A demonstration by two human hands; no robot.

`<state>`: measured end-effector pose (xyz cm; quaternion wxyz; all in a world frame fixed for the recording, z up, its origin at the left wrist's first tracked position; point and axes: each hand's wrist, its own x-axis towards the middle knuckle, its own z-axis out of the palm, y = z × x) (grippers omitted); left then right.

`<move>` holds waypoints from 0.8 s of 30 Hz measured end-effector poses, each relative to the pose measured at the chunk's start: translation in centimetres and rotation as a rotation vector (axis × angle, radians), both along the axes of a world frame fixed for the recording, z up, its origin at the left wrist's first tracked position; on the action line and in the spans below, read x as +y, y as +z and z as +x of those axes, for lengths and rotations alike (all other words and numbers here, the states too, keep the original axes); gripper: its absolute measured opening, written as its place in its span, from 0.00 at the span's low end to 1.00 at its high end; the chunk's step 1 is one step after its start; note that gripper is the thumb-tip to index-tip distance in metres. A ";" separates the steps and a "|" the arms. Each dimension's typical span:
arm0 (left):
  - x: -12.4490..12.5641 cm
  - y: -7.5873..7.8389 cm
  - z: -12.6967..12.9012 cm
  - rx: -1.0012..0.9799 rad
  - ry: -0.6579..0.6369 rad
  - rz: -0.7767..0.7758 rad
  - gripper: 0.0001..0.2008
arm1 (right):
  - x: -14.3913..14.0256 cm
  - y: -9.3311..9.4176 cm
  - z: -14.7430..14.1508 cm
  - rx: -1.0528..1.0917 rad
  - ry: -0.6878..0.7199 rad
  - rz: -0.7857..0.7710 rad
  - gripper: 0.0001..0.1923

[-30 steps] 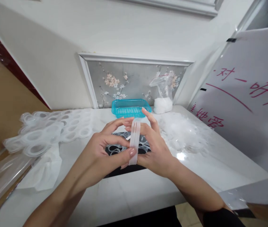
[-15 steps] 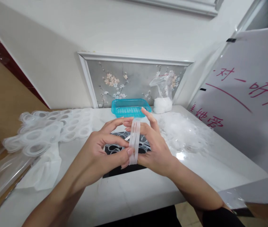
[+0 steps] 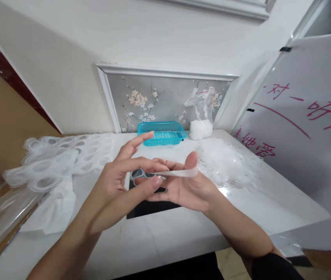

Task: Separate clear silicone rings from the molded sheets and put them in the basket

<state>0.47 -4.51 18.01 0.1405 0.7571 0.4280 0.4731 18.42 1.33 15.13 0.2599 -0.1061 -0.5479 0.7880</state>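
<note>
So both hands are pinching one thin translucent white strip (image 3: 177,173) between them, held up over the middle of the table. The left hand (image 3: 118,186) has its thumb and a finger closed on the strip's left end, with the index finger sticking up free, and the right hand (image 3: 187,186) lies palm up with its thumb pressing the strip's right end down against the fingers. The strip runs pretty much flat and level between the two grips. Right under the hands there's a dark patterned mat (image 3: 147,206) lying on the white table (image 3: 165,241). Off to the left sits a heap of clear plastic ring sheets (image 3: 57,161), to the right a pile of clear plastic bits (image 3: 226,163), and at the back a turquoise basket (image 3: 162,133) just beside a plastic bag (image 3: 202,120) with white stuff in it.
</note>
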 end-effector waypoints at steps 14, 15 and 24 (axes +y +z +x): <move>0.0 -0.3 0.8 0.240 0.197 0.078 0.04 | -1.0 -0.5 -0.6 0.187 0.219 -0.427 0.34; 0.0 -0.3 0.8 0.252 0.192 0.084 0.04 | -1.0 -0.5 -0.6 0.184 0.223 -0.431 0.34; 0.1 0.0 0.2 0.258 0.139 0.092 0.06 | -1.0 -0.6 -0.7 0.175 0.249 -0.424 0.37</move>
